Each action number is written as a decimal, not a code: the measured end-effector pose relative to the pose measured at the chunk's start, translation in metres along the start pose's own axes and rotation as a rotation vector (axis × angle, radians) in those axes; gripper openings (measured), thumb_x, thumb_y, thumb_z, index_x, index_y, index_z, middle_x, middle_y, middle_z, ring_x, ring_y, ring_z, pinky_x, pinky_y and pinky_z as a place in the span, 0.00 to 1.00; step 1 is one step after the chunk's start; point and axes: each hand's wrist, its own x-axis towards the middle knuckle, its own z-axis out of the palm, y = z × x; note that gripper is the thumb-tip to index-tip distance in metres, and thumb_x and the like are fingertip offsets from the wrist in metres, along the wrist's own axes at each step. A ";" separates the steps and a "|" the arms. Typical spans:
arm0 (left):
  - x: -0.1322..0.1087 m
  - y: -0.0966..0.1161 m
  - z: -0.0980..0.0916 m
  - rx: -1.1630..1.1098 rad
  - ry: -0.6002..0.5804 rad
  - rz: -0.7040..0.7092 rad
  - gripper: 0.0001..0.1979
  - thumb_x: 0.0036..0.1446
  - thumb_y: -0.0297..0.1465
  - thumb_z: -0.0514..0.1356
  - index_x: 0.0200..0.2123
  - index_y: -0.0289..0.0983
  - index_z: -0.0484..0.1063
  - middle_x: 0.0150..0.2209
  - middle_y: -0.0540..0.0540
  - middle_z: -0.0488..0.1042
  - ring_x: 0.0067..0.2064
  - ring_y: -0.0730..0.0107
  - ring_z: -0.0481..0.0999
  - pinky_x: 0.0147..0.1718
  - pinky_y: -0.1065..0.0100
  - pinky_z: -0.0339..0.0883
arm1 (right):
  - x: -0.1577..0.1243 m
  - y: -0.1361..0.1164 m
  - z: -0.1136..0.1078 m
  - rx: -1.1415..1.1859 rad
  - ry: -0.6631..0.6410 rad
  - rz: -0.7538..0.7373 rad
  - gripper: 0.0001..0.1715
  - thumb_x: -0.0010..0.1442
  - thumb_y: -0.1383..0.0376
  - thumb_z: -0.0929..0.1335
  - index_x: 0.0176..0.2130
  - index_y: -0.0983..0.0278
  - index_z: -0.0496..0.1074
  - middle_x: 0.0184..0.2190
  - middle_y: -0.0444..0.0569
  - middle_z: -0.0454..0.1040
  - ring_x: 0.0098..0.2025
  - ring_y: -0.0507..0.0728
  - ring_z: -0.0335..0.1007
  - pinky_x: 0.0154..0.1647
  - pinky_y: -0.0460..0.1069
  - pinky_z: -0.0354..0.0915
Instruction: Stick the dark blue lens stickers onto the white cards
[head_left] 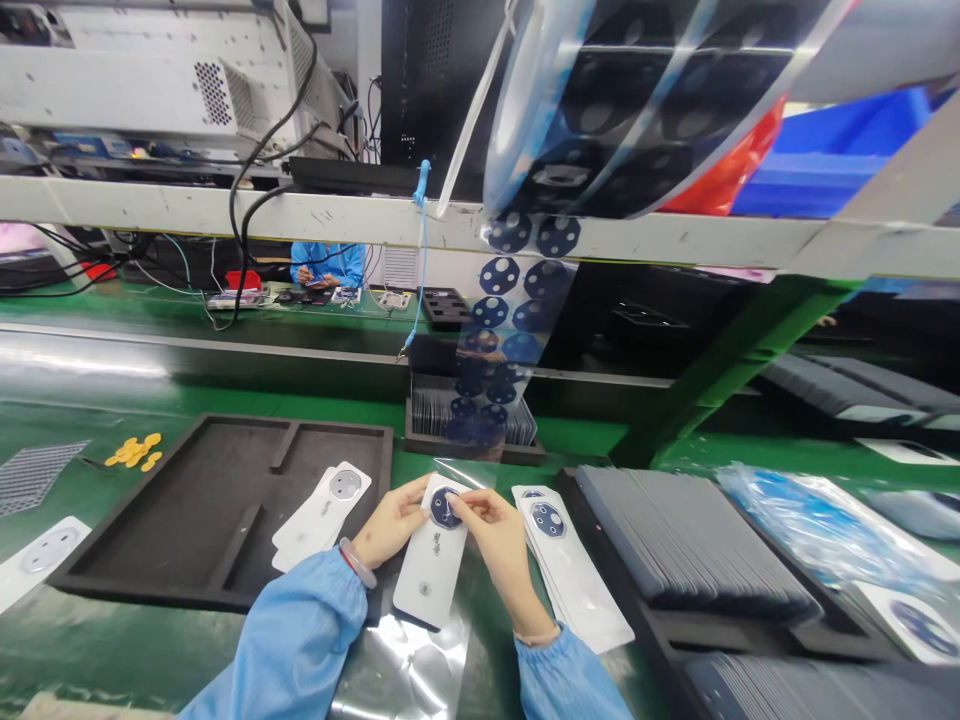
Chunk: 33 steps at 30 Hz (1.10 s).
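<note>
A white phone-shaped panel (433,570) with dark printed characters lies tilted in front of me, a round dark-blue sticker (445,507) with holes near its top. My left hand (391,522) grips the panel's upper left edge between thumb and fingers. Thumb and fingertips of my right hand (493,535) are pinched together at the sticker's right side; whether they hold its edge is too small to tell. White panels with blue circles (574,575) lie fanned to the right. Panels with pale circles (319,520) rest in the black tray (172,500) to the left.
A sticker strip (499,310) hangs from a large roll (645,100) overhead. Behind the panel stands a black box of upright sheets (472,410). At right a black tray holds stacked grey sheets (697,540). Yellow pieces (135,452) lie left. Another person (328,265) sits across.
</note>
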 end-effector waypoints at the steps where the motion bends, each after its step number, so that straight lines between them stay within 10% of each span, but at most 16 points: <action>1: 0.000 0.000 0.000 0.004 0.009 -0.003 0.31 0.53 0.39 0.67 0.59 0.36 0.66 0.53 0.37 0.74 0.45 0.58 0.78 0.46 0.60 0.69 | 0.000 0.001 0.000 -0.004 0.003 -0.002 0.23 0.45 0.47 0.76 0.29 0.64 0.76 0.26 0.49 0.76 0.27 0.56 0.68 0.31 0.50 0.64; 10: 0.000 0.000 0.008 0.192 0.240 0.010 0.23 0.49 0.38 0.68 0.46 0.35 0.68 0.45 0.37 0.78 0.41 0.59 0.80 0.39 0.63 0.73 | -0.009 -0.004 0.008 -0.441 0.187 -0.363 0.20 0.54 0.47 0.71 0.30 0.61 0.73 0.33 0.51 0.71 0.40 0.63 0.67 0.44 0.58 0.63; 14: -0.001 0.001 0.011 0.180 0.281 0.017 0.24 0.46 0.37 0.70 0.44 0.37 0.66 0.43 0.39 0.78 0.38 0.60 0.80 0.37 0.63 0.73 | -0.007 -0.002 0.011 -0.444 0.351 -0.433 0.39 0.47 0.45 0.74 0.51 0.63 0.66 0.51 0.60 0.65 0.52 0.67 0.61 0.51 0.61 0.61; 19: -0.001 0.002 0.012 0.126 0.221 -0.005 0.26 0.43 0.35 0.72 0.42 0.38 0.63 0.43 0.43 0.77 0.36 0.63 0.80 0.35 0.64 0.74 | -0.010 -0.003 0.012 -0.147 -0.026 -0.119 0.24 0.57 0.46 0.68 0.40 0.62 0.68 0.34 0.48 0.73 0.35 0.59 0.69 0.38 0.51 0.65; 23: -0.003 0.003 0.012 0.087 0.188 0.002 0.25 0.46 0.37 0.71 0.42 0.38 0.62 0.42 0.44 0.77 0.34 0.65 0.80 0.33 0.65 0.74 | -0.011 -0.006 0.011 -0.084 -0.061 -0.099 0.24 0.61 0.44 0.64 0.32 0.62 0.67 0.27 0.46 0.73 0.32 0.58 0.69 0.34 0.49 0.64; 29: 0.000 -0.001 0.009 0.103 0.319 0.085 0.19 0.53 0.42 0.65 0.38 0.40 0.60 0.38 0.48 0.77 0.32 0.69 0.78 0.29 0.70 0.70 | -0.014 0.004 0.019 0.175 -0.214 -0.006 0.33 0.58 0.50 0.69 0.57 0.60 0.62 0.42 0.53 0.77 0.40 0.62 0.75 0.38 0.53 0.70; 33: 0.003 0.006 -0.010 0.391 0.417 0.117 0.15 0.59 0.46 0.54 0.35 0.40 0.62 0.37 0.46 0.76 0.39 0.64 0.78 0.41 0.64 0.71 | -0.011 0.005 0.004 0.069 -0.202 -0.041 0.34 0.54 0.54 0.71 0.56 0.61 0.63 0.40 0.53 0.78 0.42 0.63 0.75 0.42 0.56 0.70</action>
